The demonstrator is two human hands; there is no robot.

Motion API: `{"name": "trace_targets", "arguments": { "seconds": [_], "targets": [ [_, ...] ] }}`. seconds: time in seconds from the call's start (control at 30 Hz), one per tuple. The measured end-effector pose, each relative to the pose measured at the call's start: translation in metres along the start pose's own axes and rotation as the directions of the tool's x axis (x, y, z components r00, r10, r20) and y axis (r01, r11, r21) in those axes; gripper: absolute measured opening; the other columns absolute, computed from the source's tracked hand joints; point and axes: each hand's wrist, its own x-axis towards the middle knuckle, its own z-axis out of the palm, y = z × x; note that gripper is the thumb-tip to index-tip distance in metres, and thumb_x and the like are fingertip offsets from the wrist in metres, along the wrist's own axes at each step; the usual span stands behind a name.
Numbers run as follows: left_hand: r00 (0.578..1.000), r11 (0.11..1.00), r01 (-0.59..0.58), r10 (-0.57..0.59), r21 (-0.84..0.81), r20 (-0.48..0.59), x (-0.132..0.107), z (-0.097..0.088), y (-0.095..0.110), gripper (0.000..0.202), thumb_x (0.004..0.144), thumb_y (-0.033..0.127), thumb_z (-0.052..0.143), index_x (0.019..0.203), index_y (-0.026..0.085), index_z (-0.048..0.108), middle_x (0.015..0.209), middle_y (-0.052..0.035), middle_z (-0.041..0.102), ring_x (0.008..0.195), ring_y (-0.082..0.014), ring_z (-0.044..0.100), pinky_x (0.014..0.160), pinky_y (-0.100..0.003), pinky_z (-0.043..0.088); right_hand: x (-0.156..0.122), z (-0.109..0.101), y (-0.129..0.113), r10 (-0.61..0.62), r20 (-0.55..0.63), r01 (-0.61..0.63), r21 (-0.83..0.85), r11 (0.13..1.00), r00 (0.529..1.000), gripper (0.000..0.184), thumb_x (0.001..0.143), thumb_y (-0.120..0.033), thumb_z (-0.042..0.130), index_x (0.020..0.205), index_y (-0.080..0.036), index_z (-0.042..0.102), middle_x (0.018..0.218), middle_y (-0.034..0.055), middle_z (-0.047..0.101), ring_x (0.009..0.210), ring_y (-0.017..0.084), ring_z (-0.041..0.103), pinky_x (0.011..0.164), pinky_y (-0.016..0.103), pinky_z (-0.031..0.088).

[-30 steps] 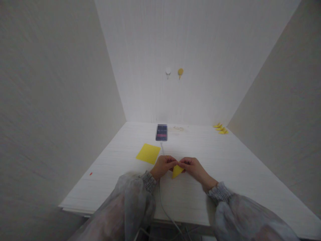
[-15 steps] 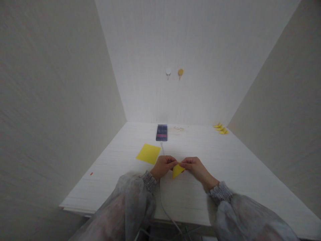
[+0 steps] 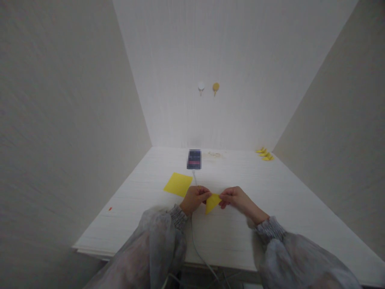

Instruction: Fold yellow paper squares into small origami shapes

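Observation:
A folded piece of yellow paper [image 3: 212,202], roughly triangular with its point toward me, is held up between my two hands over the table. My left hand [image 3: 195,198], with a ring on one finger, pinches its left upper corner. On the other side, my right hand [image 3: 234,199] pinches the right corner between thumb and fingers. A flat yellow paper sheet [image 3: 178,184] lies just beyond and to the left of my left hand. How many layers the folded paper has I cannot tell.
A device with a blurred screen [image 3: 194,159] stands near the back wall, its white cable [image 3: 195,245] running under my left hand to the front edge. Several small folded yellow paper pieces [image 3: 266,155] sit at the back right. Two hooks [image 3: 215,86] hang on the wall. A small red bit [image 3: 110,208] lies at left.
My right hand has shifted slightly right, away from my left hand, so more of the folded paper's top edge shows between them. My left hand has barely moved.

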Motion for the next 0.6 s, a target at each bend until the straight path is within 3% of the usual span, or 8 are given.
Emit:
{"name": "trace_targets", "arguments": {
  "seconds": [0.17, 0.27, 0.47, 0.6],
  "targets": [
    [1.000, 0.999, 0.020, -0.019, -0.035, 0.022, 0.000, 0.002, 0.000, 0.027, 0.062, 0.035, 0.061, 0.069, 0.009, 0.060, 0.063, -0.0033, 0.062, 0.054, -0.0095, 0.056, 0.052, -0.021, 0.046, -0.002, -0.002, -0.004, 0.009, 0.009, -0.008, -0.047, 0.999, 1.000, 0.026, 0.065, -0.036, 0.061, 0.062, -0.011, 0.063, 0.056, 0.0079, 0.065, 0.048, 0.015, 0.059, 0.047, 0.024, 0.037],
    [1.000, 0.999, 0.012, -0.013, -0.034, -0.019, 0.000, 0.000, -0.001, 0.026, 0.061, 0.035, 0.062, 0.068, 0.010, 0.060, 0.061, -0.0025, 0.061, 0.052, -0.0092, 0.055, 0.051, -0.020, 0.046, -0.002, -0.010, -0.003, -0.014, 0.011, 0.014, -0.047, 0.999, 1.000, 0.028, 0.065, -0.038, 0.060, 0.060, -0.011, 0.062, 0.055, 0.0075, 0.065, 0.046, 0.014, 0.058, 0.046, 0.023, 0.036],
    [0.997, 0.998, 0.014, -0.018, -0.056, -0.071, 0.002, -0.007, -0.006, 0.025, 0.061, 0.034, 0.062, 0.068, 0.010, 0.060, 0.059, -0.0022, 0.061, 0.052, -0.0094, 0.055, 0.052, -0.021, 0.047, -0.003, -0.032, 0.003, -0.059, -0.104, 0.060, 0.000, 0.998, 0.993, 0.032, 0.063, -0.044, 0.060, 0.064, -0.011, 0.060, 0.057, 0.0066, 0.064, 0.046, 0.014, 0.057, 0.048, 0.025, 0.039],
    [0.999, 0.999, 0.012, -0.014, -0.048, -0.043, 0.003, -0.004, -0.004, 0.026, 0.061, 0.035, 0.061, 0.068, 0.009, 0.060, 0.060, -0.0023, 0.061, 0.052, -0.0090, 0.055, 0.052, -0.021, 0.046, -0.002, -0.026, 0.001, -0.107, -0.108, 0.109, 0.017, 0.994, 0.988, 0.033, 0.067, -0.044, 0.057, 0.069, -0.011, 0.062, 0.063, 0.0079, 0.065, 0.053, 0.014, 0.059, 0.055, 0.027, 0.043]
  ]
}}
